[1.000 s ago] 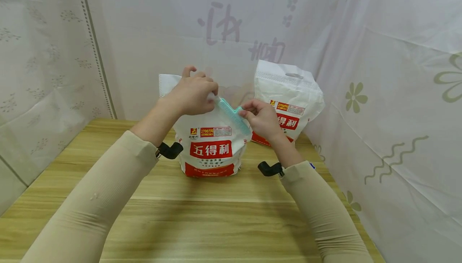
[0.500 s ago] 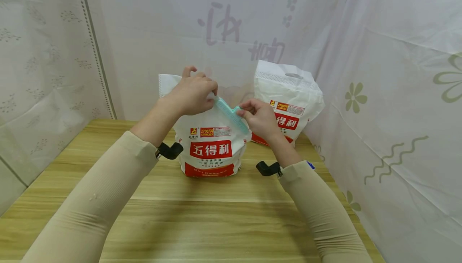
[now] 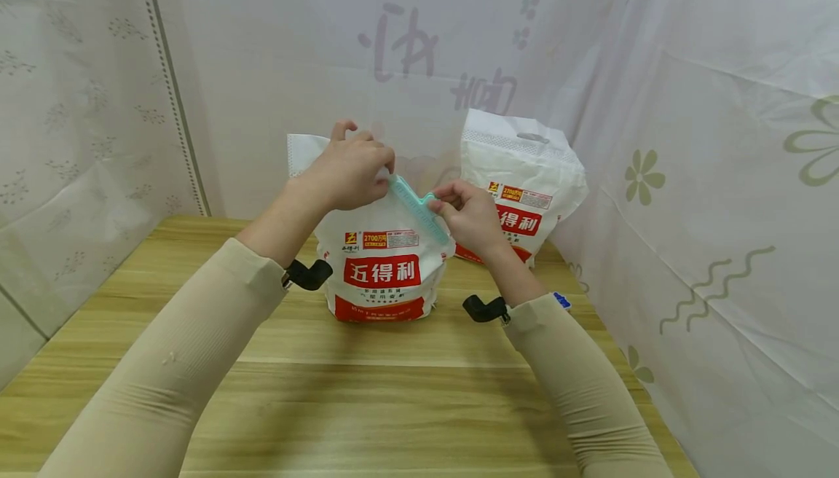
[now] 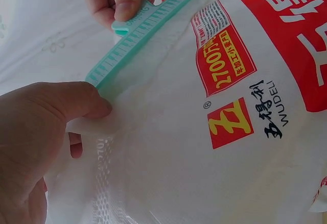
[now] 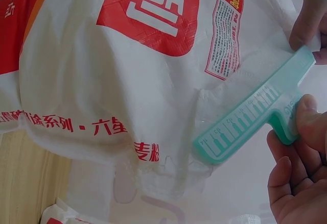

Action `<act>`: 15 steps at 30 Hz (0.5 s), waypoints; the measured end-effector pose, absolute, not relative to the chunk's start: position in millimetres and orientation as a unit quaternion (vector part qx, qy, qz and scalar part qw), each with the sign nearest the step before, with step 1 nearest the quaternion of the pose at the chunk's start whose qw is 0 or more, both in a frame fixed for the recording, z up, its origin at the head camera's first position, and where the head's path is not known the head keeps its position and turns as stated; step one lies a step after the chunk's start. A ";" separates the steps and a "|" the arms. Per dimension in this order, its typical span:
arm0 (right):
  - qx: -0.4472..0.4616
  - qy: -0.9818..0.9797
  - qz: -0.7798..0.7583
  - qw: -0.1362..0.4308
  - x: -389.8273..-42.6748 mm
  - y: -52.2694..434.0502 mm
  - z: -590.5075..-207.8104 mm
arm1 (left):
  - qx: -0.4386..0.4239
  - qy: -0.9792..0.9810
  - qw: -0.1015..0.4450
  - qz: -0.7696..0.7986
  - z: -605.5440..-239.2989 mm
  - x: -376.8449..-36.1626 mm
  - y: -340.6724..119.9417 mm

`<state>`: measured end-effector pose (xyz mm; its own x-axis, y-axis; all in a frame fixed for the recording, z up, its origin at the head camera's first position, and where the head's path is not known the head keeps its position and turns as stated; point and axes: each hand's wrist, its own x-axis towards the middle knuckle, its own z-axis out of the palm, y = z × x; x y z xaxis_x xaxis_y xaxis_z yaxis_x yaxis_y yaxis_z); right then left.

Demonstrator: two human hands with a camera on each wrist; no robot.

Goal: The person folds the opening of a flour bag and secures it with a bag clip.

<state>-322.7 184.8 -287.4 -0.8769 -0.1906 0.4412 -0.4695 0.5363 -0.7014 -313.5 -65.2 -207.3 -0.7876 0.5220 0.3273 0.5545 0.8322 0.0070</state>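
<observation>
Barely moved since earlier: right hand (image 3: 468, 217) pinches teal clip (image 3: 416, 206) tab, left hand (image 3: 349, 172) grips flour bag (image 3: 383, 263) top; second bag (image 3: 524, 186) at 2 o'clock, close

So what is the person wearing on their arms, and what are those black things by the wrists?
Both arms wear snug beige sleeves, ribbed and smooth, ending just short of the wrists. The left hand and right hand are bare, with no gloves or rings showing. At each wrist a small black bent piece sticks out under the cuff. The right cuff has a tiny blue tab.
</observation>
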 end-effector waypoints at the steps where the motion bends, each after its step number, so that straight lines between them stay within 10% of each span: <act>1: 0.192 -0.863 0.441 0.158 -322.7 184.6 -287.6 | -0.285 -0.944 0.158 -0.051 -207.3 -313.3 -65.1; 15: 0.195 -0.863 0.438 0.157 -322.1 184.3 -288.7 | -0.291 -0.941 0.165 -0.043 -207.5 -313.9 -65.1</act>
